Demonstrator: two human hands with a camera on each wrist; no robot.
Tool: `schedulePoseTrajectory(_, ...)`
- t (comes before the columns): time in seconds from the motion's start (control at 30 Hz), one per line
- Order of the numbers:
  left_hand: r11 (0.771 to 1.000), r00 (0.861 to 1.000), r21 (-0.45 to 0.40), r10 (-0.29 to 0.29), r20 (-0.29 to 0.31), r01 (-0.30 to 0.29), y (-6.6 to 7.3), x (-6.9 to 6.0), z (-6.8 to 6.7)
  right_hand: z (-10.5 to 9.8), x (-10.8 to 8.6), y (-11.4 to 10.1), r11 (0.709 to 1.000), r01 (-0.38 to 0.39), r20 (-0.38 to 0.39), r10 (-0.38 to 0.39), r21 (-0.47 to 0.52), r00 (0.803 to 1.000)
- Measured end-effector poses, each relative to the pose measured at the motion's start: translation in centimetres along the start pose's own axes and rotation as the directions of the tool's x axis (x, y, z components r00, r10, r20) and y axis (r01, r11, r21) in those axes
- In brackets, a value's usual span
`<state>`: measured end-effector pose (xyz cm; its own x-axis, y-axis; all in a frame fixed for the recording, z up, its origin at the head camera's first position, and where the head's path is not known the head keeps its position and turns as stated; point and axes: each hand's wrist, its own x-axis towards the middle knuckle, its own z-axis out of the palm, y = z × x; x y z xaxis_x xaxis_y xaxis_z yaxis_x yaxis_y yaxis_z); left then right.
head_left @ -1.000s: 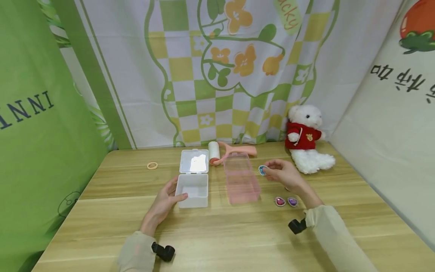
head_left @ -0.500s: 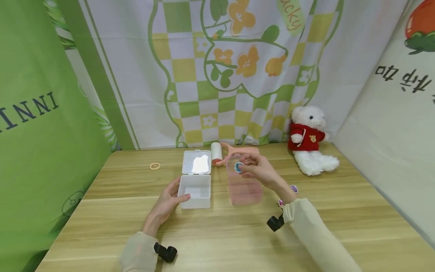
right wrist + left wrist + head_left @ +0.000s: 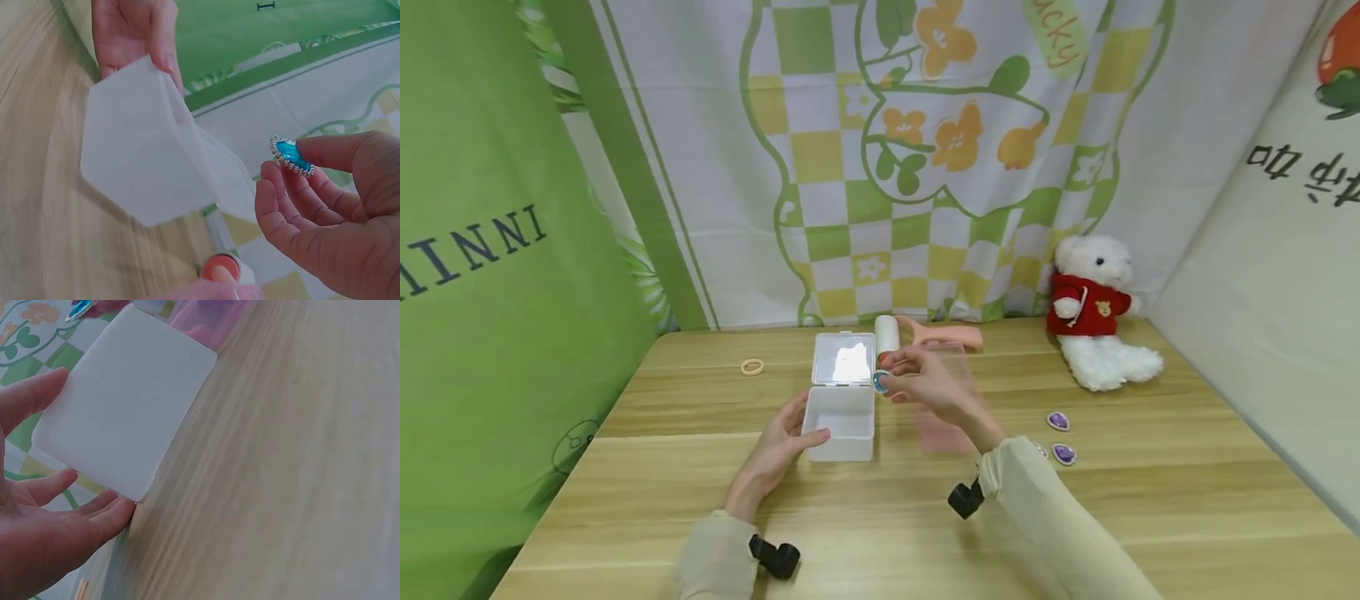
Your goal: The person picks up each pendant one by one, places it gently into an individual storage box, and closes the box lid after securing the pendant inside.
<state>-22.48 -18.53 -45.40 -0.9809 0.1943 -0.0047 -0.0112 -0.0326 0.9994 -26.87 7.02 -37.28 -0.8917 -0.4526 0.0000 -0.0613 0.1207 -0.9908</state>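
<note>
A white plastic box [image 3: 841,450] stands on the table with its hinged clear lid [image 3: 844,358] laid back. My left hand [image 3: 781,446] holds the box at its left side, thumb over the rim and fingers outside. No contents show inside. In the left wrist view the box's front [image 3: 125,400] faces me. Between thumb and fingers my right hand [image 3: 928,386] pinches a blue gem charm [image 3: 881,382] with a silvery beaded edge. The charm hangs in the air by the box's back right corner, clearly seen in the right wrist view as a teal gem [image 3: 290,156].
A pink translucent box [image 3: 943,437] lies open beneath my right hand. Purple gem charms [image 3: 1064,454] sit to the right, one partly hidden by the sleeve. Behind are a lint roller [image 3: 955,336] and a white teddy bear [image 3: 1090,317]; a beige ring [image 3: 752,367] lies left.
My right hand has carried the blue gem charm leftward, from beside the pink box, over it, to the white box. My left hand keeps its hold on the white box.
</note>
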Motion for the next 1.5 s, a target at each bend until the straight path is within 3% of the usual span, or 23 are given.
schedulePoseTrajectory(0.2,1.000,1.000,-0.012,0.008,0.014,-0.007,-0.2,0.2,-0.3,2.7,1.9,0.2,1.000,-0.023,0.054,0.023,-0.011,0.998)
schedulePoseTrajectory(0.53,0.999,1.000,-0.038,-0.002,0.027,0.003,-0.1,0.3,-0.1,5.4,4.0,0.2,0.970,-0.021,0.156,0.060,-0.241,0.986)
schedulePoseTrajectory(0.67,0.999,1.000,-0.036,0.002,0.025,-0.001,0.0,0.3,-0.1,5.7,4.7,0.2,0.910,0.033,0.228,0.069,-0.413,0.971)
schedulePoseTrajectory(0.83,0.999,0.999,-0.039,-0.005,0.034,0.006,-0.1,0.1,-0.3,6.5,5.7,-0.2,0.817,0.065,0.303,0.138,-0.573,0.943)
schedulePoseTrajectory(1.0,0.999,0.998,-0.040,0.007,0.057,-0.005,-0.2,0.2,-0.4,7.3,6.3,-0.3,0.740,0.082,0.320,0.186,-0.668,0.929)
schedulePoseTrajectory(1.13,0.999,0.999,-0.035,0.004,0.051,-0.002,-0.2,0.2,-0.4,7.9,6.5,0.1,0.698,0.074,0.325,0.234,-0.712,0.916)
schedulePoseTrajectory(1.2,0.999,0.999,-0.034,0.007,0.042,-0.005,-0.3,0.2,-0.4,8.2,6.6,0.3,0.665,0.087,0.321,0.238,-0.742,0.916)
schedulePoseTrajectory(1.4,0.999,1.000,-0.039,0.017,0.026,-0.016,-0.3,0.2,-0.3,8.8,6.7,0.9,0.522,0.170,0.306,0.185,-0.836,0.934)
schedulePoseTrajectory(1.5,0.999,1.000,-0.045,0.016,0.026,-0.014,-0.2,0.2,-0.4,8.9,6.9,1.0,0.511,0.176,0.305,0.180,-0.841,0.935)
